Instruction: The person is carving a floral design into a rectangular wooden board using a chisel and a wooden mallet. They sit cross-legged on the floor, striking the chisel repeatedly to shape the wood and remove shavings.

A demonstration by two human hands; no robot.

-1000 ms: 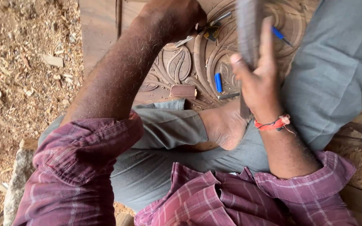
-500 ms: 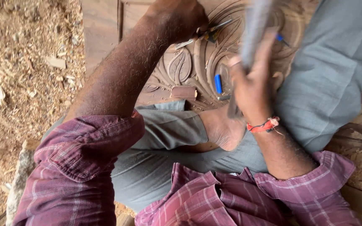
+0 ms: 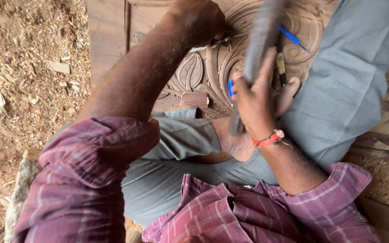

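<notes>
On the carved wooden panel point(image 3: 203, 76), our left hand point(image 3: 201, 20) clamps the chisel point(image 3: 219, 41) and our right hand point(image 3: 253, 96) grips the mallet point(image 3: 260, 40); we judge the carving is midway, and the next blow needs a true aim.

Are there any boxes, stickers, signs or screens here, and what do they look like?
None in view: no package, label, sign or screen.
What shows instead is a brown carved wood panel, blue-handled tools lying on it, and wood chips on the ground to the left.
</notes>
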